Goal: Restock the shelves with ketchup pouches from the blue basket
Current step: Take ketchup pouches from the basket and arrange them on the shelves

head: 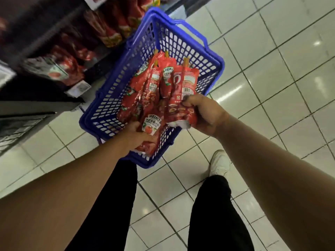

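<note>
Head view, looking down: a blue basket (181, 49) sits on the tiled floor (272, 87) just beside the shelves (59, 57), which run along the left of the frame. Both arms reach down over the basket.

Left hand (140, 135) — fingers curled round the lower end of one ketchup pouch (151, 126), label side up, with the Heinz name and a tomato picture readable. This pouch lies over the near rim of the basket.

Right hand (203, 113) — fingers and thumb clamped round the lower part of a second pouch (183, 93), back side up, with a barcode and a white panel visible. Its capped spout points away from the person, toward the far wall of the basket.

More ketchup pouches (145, 87) fill the middle of the basket between and beyond the two hands, lying roughly parallel with spouts toward the far wall. Their exact count cannot be told, as they overlap.

Shelf stock — red pouches (108, 28) stand in rows on the shelves at the upper left; they are blurred. A price tag (79, 87) hangs on a shelf edge near the basket's left wall.

Below the basket, black trouser legs (112, 205) and a white shoe (220, 163) stand on the floor.
</note>
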A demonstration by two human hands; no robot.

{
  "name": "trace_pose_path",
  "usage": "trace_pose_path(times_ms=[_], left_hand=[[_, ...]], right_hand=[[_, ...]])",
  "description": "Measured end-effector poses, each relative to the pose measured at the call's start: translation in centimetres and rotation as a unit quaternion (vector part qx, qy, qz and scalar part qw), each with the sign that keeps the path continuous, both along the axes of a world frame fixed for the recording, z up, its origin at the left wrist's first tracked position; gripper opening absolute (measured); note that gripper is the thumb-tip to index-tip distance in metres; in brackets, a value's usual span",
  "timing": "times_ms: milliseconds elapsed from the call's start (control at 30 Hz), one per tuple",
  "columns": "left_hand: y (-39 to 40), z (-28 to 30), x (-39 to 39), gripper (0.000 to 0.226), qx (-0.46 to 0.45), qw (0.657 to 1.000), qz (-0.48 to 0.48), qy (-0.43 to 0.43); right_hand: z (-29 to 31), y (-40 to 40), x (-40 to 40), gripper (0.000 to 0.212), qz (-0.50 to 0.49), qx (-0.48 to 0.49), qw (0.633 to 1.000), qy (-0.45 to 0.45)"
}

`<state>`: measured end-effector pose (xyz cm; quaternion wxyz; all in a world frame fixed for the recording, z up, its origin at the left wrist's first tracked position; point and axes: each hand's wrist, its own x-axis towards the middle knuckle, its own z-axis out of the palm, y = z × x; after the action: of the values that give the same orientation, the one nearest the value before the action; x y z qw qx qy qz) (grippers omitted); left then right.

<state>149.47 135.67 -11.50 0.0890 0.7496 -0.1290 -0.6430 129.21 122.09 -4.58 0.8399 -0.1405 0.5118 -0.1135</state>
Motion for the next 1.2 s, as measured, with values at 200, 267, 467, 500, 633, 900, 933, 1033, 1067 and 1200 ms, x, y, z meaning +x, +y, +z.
trace_pose_path(times_ms=[200,267,467,500,633,900,933,1033,1067,1200], left_hand=[[0.2,14.5,-3.8,0.071,-0.152,0.980,0.126,0.014],[0.2,20.1,-5.1,0.080,-0.198,0.966,0.166,0.023],[0.4,36.0,-9.6,0.079,-0.305,0.911,0.275,0.050],[0.4,38.0,-10.5,0.077,-0.319,0.899,0.294,0.055],[0.2,44.7,-12.8,0.060,-0.381,0.845,0.372,0.058],[0.0,54.6,-10.4,0.040,-0.431,0.809,0.391,0.079],[0.2,55.4,-9.7,0.038,-0.433,0.806,0.396,0.080],[0.5,57.2,-7.2,0.036,-0.431,0.795,0.419,0.082],[0.7,57.7,-6.2,0.036,-0.427,0.793,0.426,0.082],[1.4,59.3,-1.6,0.039,-0.414,0.796,0.434,0.080]], right_hand=[[11.5,0.7,-4.2,0.037,-0.019,-0.023,1.000,-0.006],[15.8,0.9,-5.1,0.032,0.003,-0.060,0.998,0.008],[29.5,0.1,-6.2,0.048,0.078,-0.147,0.985,-0.054],[31.7,0.0,-6.0,0.042,0.103,-0.171,0.978,-0.066],[38.1,0.1,-5.4,0.030,0.183,-0.249,0.946,-0.096],[47.1,-1.6,-3.5,0.052,0.274,-0.212,0.935,-0.080],[48.0,-1.6,-2.9,0.046,0.291,-0.211,0.929,-0.094],[50.0,-1.7,-0.8,0.055,0.259,-0.213,0.936,-0.109],[50.5,-1.7,0.0,0.063,0.235,-0.220,0.941,-0.103],[52.9,-1.8,3.5,0.063,0.216,-0.279,0.933,-0.076]])
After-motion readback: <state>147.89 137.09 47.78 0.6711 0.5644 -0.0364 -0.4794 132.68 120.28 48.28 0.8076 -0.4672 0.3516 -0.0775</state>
